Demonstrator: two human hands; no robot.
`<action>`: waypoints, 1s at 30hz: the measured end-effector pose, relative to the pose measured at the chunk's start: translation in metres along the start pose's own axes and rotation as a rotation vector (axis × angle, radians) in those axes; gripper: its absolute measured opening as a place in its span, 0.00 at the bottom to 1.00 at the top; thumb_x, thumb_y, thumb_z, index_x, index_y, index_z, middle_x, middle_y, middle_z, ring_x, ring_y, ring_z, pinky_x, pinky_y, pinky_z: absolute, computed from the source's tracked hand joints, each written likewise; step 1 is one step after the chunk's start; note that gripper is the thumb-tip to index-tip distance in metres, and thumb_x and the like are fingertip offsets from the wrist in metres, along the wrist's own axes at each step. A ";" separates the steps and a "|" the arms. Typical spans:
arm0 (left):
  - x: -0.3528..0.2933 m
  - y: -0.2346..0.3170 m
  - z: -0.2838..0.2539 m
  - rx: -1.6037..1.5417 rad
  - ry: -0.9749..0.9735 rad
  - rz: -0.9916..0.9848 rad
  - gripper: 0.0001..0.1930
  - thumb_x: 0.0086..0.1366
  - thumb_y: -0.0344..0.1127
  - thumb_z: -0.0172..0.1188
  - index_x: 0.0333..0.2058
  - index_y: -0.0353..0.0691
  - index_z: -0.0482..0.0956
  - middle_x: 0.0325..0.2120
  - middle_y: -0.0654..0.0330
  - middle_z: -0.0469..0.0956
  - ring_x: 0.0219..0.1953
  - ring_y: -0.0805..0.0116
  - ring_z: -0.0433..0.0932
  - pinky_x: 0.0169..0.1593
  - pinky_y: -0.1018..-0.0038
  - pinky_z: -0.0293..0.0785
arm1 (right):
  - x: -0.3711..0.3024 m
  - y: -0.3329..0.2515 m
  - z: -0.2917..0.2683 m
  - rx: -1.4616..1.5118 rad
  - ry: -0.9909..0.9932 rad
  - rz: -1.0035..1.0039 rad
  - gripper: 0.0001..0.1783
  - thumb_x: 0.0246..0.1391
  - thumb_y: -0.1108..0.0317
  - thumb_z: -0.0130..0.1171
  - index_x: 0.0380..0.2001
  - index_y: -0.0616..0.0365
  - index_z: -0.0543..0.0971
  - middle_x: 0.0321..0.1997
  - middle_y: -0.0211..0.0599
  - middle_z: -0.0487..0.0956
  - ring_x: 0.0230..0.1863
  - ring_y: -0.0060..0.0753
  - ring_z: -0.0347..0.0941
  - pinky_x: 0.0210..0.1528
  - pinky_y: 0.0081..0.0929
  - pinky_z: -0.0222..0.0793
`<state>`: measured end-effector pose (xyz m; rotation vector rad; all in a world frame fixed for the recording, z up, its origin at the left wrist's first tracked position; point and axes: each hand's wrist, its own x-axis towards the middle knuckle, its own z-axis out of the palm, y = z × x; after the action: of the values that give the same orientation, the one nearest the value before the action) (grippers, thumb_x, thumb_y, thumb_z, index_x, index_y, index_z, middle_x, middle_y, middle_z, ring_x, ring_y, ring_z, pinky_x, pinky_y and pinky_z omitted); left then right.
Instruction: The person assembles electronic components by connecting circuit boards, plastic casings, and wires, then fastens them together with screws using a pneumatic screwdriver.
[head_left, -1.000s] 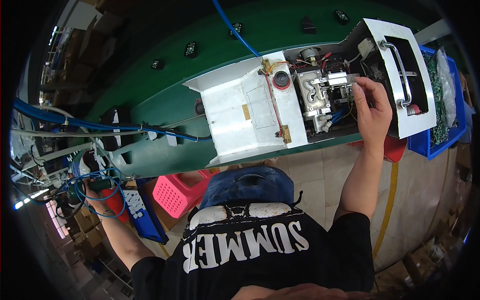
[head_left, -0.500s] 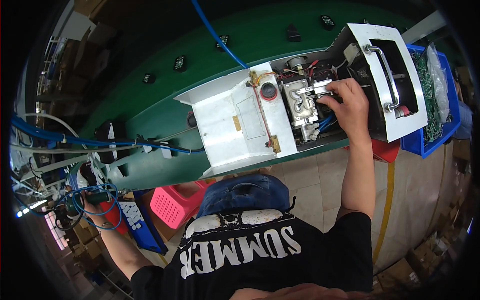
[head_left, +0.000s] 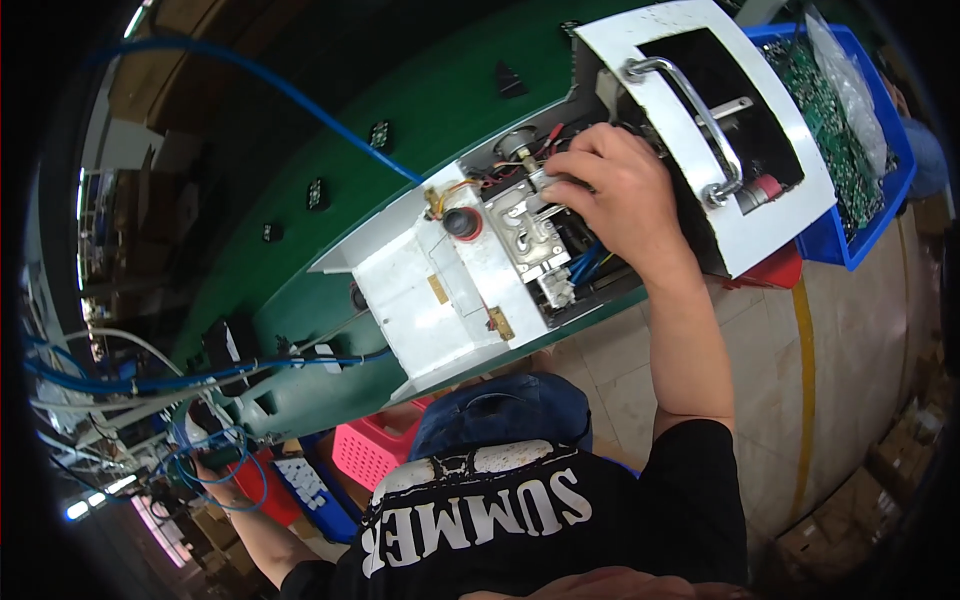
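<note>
My right hand (head_left: 620, 205) is in a pinch at the upper end of the metal fixture (head_left: 525, 235), inside the open white machine housing (head_left: 410, 310). Its thumb and fingertips close on a small silvery metal part (head_left: 541, 186); the fingers cover much of it. Far to the left, my left hand (head_left: 208, 472) wraps around a dark green cylindrical tool (head_left: 222, 460). Loops of thin blue hose (head_left: 262, 487) hang about that hand. The black round knob with a red ring (head_left: 462, 223) stands on the white housing, left of the fixture.
A white end panel with a chrome handle (head_left: 690, 105) rises right of my right hand. Beyond it, a blue bin (head_left: 850, 250) holds green circuit boards. Small black parts (head_left: 317, 194) lie on the green conveyor (head_left: 300, 265). A blue hose (head_left: 300, 100) arches over it.
The whole view has shifted, so the machine appears further left and more tilted. My right hand stays at the metal fixture, its fingers now nearer the fixture's upper end. The left hand keeps its grip.
</note>
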<state>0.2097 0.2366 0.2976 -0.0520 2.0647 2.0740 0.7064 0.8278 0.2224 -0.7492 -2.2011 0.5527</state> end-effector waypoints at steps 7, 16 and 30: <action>-0.027 0.010 0.001 0.108 0.055 -0.009 0.11 0.61 0.43 0.51 0.32 0.42 0.73 0.22 0.64 0.72 0.27 0.69 0.72 0.39 0.68 0.71 | 0.001 0.005 0.000 0.054 0.019 0.007 0.11 0.30 0.70 0.66 0.25 0.55 0.79 0.25 0.31 0.71 0.31 0.35 0.69 0.34 0.29 0.65; -0.073 0.011 0.013 0.218 0.244 -0.001 0.13 0.61 0.45 0.49 0.34 0.42 0.73 0.22 0.64 0.73 0.27 0.68 0.72 0.38 0.66 0.71 | 0.001 0.004 -0.003 0.126 -0.037 0.045 0.08 0.36 0.76 0.61 0.24 0.62 0.75 0.28 0.39 0.70 0.37 0.36 0.66 0.43 0.27 0.65; -0.052 0.016 -0.024 0.264 0.231 -0.030 0.14 0.57 0.49 0.49 0.28 0.44 0.71 0.27 0.62 0.73 0.33 0.61 0.74 0.39 0.61 0.72 | 0.004 0.006 0.002 0.151 0.018 0.066 0.11 0.32 0.77 0.62 0.26 0.61 0.76 0.27 0.39 0.71 0.34 0.37 0.68 0.39 0.28 0.67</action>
<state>0.2541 0.2063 0.3223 -0.2904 2.4393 1.8347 0.7051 0.8343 0.2195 -0.7458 -2.0975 0.7340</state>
